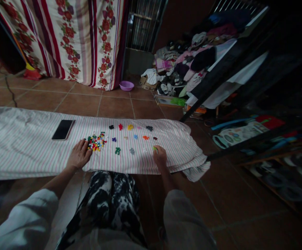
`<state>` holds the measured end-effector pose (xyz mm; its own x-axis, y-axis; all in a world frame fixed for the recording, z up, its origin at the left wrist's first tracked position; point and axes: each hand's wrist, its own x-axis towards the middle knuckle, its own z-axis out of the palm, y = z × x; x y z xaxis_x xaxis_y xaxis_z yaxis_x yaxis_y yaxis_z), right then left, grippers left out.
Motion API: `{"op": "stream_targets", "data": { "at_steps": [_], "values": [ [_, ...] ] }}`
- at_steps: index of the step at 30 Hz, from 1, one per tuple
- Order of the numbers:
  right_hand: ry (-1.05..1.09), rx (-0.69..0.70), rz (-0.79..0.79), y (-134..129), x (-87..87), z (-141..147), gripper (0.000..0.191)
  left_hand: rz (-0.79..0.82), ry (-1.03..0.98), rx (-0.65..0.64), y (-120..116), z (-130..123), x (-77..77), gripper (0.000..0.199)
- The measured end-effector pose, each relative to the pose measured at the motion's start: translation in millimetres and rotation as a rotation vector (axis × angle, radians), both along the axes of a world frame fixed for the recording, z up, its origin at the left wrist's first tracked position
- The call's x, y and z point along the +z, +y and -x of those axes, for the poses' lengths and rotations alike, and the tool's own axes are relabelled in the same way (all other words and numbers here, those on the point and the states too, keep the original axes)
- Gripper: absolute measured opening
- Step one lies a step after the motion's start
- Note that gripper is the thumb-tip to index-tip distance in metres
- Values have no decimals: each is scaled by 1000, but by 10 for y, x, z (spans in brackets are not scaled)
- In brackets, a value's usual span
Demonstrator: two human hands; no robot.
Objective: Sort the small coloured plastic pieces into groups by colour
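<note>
My left hand (pixel 80 154) lies with its fingers spread on the striped cloth (pixel 36 146), its fingertips at the left edge of a mixed pile of small colored pieces (pixel 96 141). My right hand (pixel 160 156) is at the right end of the sorted piles, fingers drawn together by a few lime-green pieces (pixel 155 149). Between the hands sit small single-color piles: green (pixel 118 150), gray (pixel 132 151) and white (pixel 145 150) nearest me. Farther back are red (pixel 120 126), yellow (pixel 130 127), orange (pixel 146 138) and several others.
A dark-screened phone (pixel 63 130) rests on the cloth left of the mixed pile. Beyond the cloth, a purple basin (pixel 126 85) stands on the tiled floor by a curtain (pixel 75 41). A dark metal bar (pixel 205 93) slants at the right, near heaped clothes (pixel 182 66).
</note>
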<state>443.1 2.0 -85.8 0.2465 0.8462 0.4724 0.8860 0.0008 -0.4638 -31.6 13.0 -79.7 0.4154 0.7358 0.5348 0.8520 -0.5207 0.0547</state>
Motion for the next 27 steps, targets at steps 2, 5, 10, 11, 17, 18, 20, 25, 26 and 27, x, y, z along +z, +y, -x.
{"op": "stream_targets", "data": {
  "at_steps": [2,5,10,11,17,18,20,25,26,27],
  "values": [
    [1,10,-8,6,-5,-5,33,10,-18,-11,0,1,5,24],
    [-6,61,-18,26,-20,-2,35,26,-32,-17,-4,-2,11,25],
    [-12,114,0,73,-59,8,31,55,-14,20,-10,-3,9,26],
    [-7,115,3,84,-63,5,30,60,-13,25,-10,-2,4,27],
    [5,114,-17,121,-77,-35,31,92,-40,42,-2,-1,-40,35],
    [2,117,-24,119,-84,-40,31,95,-46,47,-2,-4,-44,36],
    [-7,128,-41,113,-99,-48,32,104,-64,70,-3,-12,-46,40],
    [-23,124,-124,132,-83,-55,30,146,-91,165,1,-35,-47,54],
    [-24,125,-139,150,-59,-45,30,157,-87,180,4,-40,-50,55],
    [-22,128,-154,174,-28,-27,30,166,-86,196,7,-45,-54,56]
  ]
}}
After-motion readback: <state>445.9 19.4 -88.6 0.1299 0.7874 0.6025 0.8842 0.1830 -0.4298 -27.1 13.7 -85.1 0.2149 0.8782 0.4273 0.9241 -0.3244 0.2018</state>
